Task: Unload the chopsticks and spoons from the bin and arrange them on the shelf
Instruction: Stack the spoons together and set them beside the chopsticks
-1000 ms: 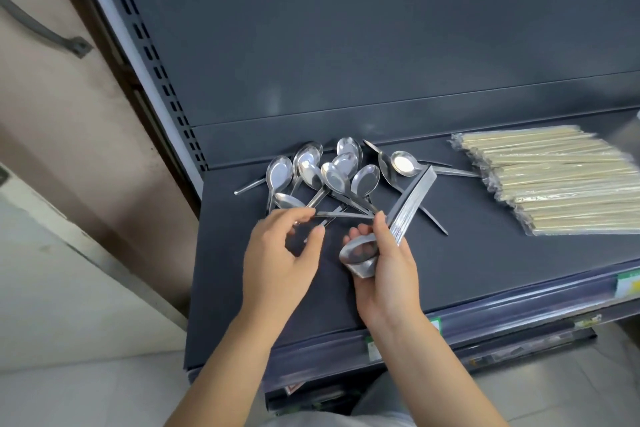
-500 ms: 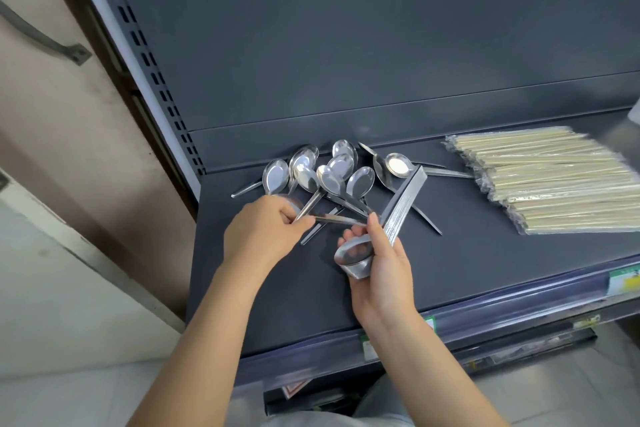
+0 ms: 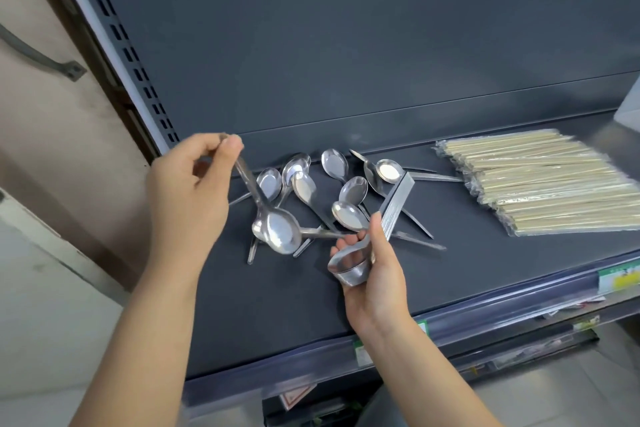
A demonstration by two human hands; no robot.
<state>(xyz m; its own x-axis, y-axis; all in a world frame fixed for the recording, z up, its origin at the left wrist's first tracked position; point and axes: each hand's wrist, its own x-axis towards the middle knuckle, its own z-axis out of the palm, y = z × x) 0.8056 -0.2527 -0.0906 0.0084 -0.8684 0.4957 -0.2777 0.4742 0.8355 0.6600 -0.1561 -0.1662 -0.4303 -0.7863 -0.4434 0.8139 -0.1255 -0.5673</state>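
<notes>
Head view, the only one: left hand is up over the shelf, thumb + fingertips pinching the very tip of a spoon handle, other fingers curled in. That lifted spoon hangs bowl-down, just above the loose spoons. A 2nd bowl seems nested behind it, can't tell for sure. Right hand grips a nested spoon stack, thumb laid across the handles, fingers wrapped under the bowls, handles fanning up to the right. Chopstick packs already lie on the shelf's right side, well apart from the spoons; no bin clearly in view. Risks, as I judge them: the tip pinch is thin, so the spoon can swing or slip out and clatter into the pile, esp. if there are 2 in there. The hanging bowl is close to a handle lying under it and could snag + drag neighbours, since the loose ones cross each other. Sliding it onto the stack at a bad angle could splay the handles or loosen the right grip, and spoons near the front could go off the edge.
</notes>
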